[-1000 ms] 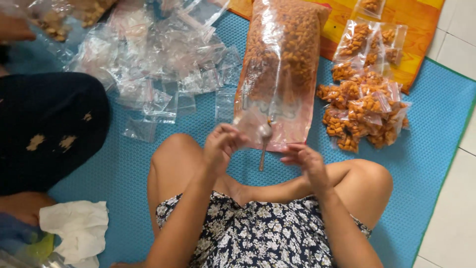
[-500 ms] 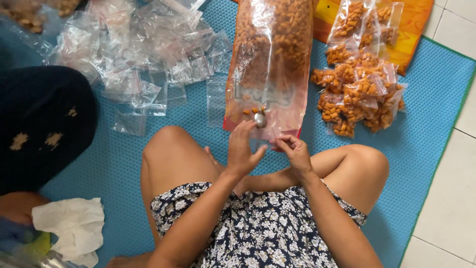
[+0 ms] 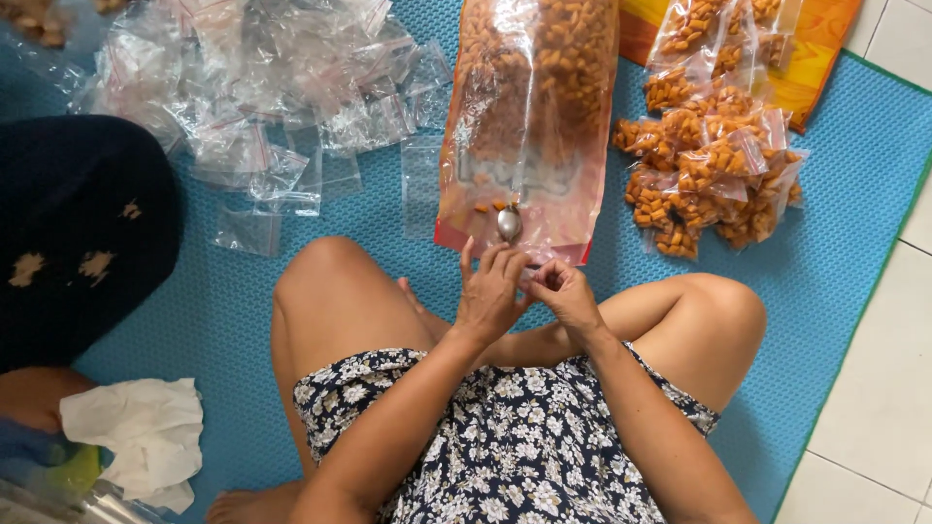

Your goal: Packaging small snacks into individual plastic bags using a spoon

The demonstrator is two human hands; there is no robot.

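Nearest, the left hand (image 3: 492,291) and right hand (image 3: 563,291) meet above the crossed legs, fingers pinched together, apparently on a small clear bag too faint to make out. Just beyond, a spoon (image 3: 509,224) lies in the mouth of the big snack bag (image 3: 529,126). Judging by this, a little bag is being opened for filling; scooping needs that spoon. Farther right lie filled packets (image 3: 714,170); farther left, empty bags (image 3: 262,97).

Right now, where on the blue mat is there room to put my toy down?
The blue mat is bare right of the heap of filled packets, out to the white floor tiles. Another bare strip lies between the dark-clothed person's knee and the seated person's leg. The top left is crowded with empty clear bags; the big snack bag fills the middle.
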